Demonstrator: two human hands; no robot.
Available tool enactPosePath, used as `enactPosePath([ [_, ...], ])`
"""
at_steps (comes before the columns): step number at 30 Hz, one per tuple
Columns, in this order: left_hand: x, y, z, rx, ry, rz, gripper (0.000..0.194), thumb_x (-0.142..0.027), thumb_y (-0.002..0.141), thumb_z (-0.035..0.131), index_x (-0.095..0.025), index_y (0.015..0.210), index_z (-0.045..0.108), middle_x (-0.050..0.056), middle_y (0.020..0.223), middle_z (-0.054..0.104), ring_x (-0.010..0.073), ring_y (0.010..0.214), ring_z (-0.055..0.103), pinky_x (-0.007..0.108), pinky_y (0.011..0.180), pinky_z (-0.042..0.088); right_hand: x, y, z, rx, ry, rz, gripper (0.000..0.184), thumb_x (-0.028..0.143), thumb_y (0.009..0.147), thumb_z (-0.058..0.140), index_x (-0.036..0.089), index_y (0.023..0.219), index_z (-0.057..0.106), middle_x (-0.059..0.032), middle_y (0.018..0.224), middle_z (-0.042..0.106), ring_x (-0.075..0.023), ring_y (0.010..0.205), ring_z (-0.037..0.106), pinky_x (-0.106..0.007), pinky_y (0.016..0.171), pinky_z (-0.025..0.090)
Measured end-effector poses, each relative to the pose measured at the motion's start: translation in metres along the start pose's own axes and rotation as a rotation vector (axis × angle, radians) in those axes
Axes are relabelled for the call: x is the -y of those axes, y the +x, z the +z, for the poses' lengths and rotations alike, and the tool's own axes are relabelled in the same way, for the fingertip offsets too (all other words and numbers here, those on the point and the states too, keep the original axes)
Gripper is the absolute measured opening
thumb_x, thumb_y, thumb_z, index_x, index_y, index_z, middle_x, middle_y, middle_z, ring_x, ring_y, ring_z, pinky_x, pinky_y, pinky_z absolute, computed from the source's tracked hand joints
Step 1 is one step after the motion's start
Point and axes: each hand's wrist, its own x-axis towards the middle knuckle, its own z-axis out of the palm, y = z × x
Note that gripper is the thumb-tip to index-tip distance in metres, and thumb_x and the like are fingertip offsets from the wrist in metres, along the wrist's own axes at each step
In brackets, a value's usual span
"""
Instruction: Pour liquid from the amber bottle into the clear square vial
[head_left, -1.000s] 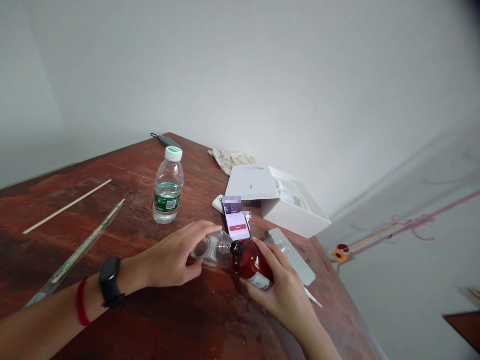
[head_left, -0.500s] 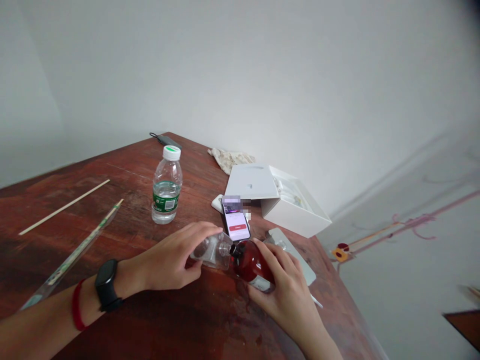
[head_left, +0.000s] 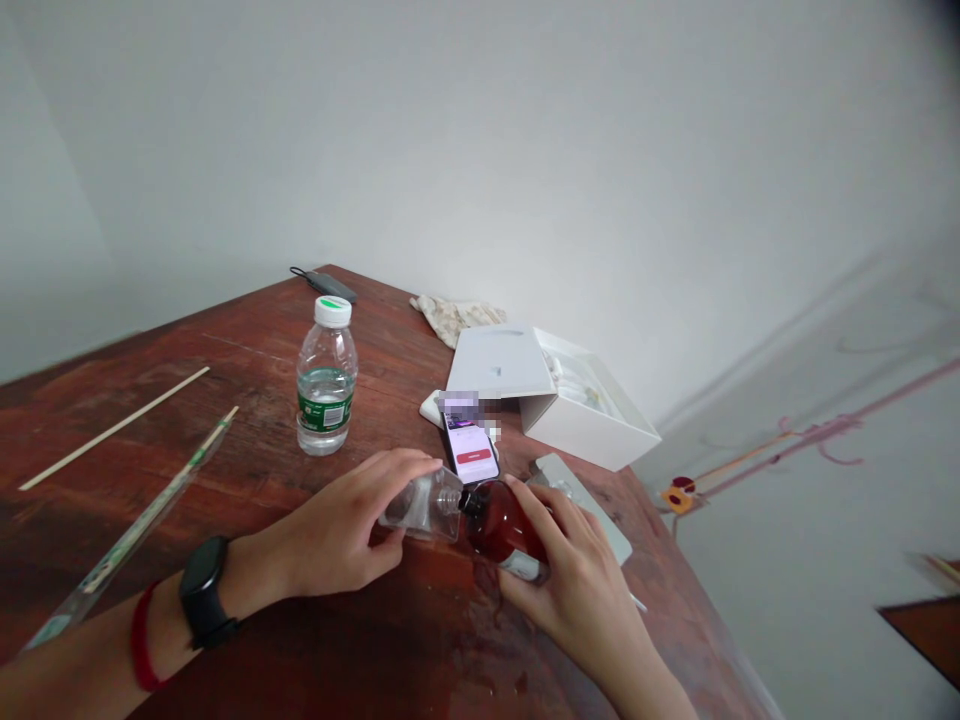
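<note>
Fingers of the left hand grip a clear, thin-walled bottle; those of the right hand clasp a glossy, round-shouldered amber bottle, its dark neck meeting the threaded clear one. Should the mouths slip apart, liquid could spill across the wood-grained tabletop toward the smartphone.

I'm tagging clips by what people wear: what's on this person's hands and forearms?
The left hand is ungloved; its forearm carries a black watch with a dark, rounded rectangular face and, further up, a plain red band. The right hand is ungloved too, its wrist bare. No sleeves show.
</note>
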Motion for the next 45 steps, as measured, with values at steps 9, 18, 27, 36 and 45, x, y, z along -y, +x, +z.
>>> enactPosePath([
  [9,0.001,0.001,0.001,-0.011,-0.018,0.001,0.08,0.001,0.082,0.058,-0.027,0.155,0.044,0.01,0.153,0.058,0.0313,0.139,0.058,0.05,0.122,0.047,-0.005,0.008,-0.01,0.06,-0.018,-0.048,0.073,0.028,0.088,0.071,0.028,0.158,0.049,-0.0142,0.139,0.07,-0.037,0.117,0.074,-0.052,0.092,0.065],
  [18,0.003,0.0,0.001,-0.006,-0.035,0.007,0.084,0.002,0.078,0.058,-0.027,0.155,0.045,0.01,0.152,0.059,0.0323,0.14,0.058,0.052,0.122,0.048,-0.002,0.012,-0.019,0.08,-0.025,-0.072,0.071,0.028,0.089,0.071,0.026,0.158,0.05,-0.0154,0.136,0.071,-0.037,0.115,0.074,-0.052,0.092,0.065],
  [27,0.007,0.0,0.003,0.001,-0.034,0.0,0.087,0.002,0.075,0.058,-0.027,0.156,0.045,0.01,0.154,0.058,0.0327,0.142,0.056,0.054,0.124,0.046,-0.002,0.016,-0.021,0.099,-0.082,-0.1,0.066,0.033,0.09,0.072,0.023,0.153,0.053,-0.0181,0.136,0.07,-0.0384,0.114,0.074,-0.053,0.087,0.065],
  [36,0.005,0.0,0.003,-0.024,-0.012,0.026,0.086,0.002,0.075,0.056,-0.025,0.155,0.044,0.01,0.152,0.058,0.0315,0.141,0.056,0.052,0.124,0.045,0.001,0.018,-0.025,0.111,-0.088,-0.105,0.069,0.025,0.088,0.067,0.024,0.155,0.048,-0.0163,0.132,0.072,-0.0378,0.113,0.075,-0.055,0.088,0.064],
  [45,0.009,0.0,0.005,-0.033,-0.007,0.049,0.085,0.001,0.074,0.057,-0.024,0.155,0.044,0.01,0.151,0.059,0.0313,0.141,0.057,0.051,0.124,0.046,-0.004,0.018,-0.027,0.157,-0.098,-0.132,0.072,0.027,0.091,0.07,0.025,0.158,0.043,-0.0163,0.133,0.071,-0.0368,0.114,0.075,-0.054,0.089,0.066],
])
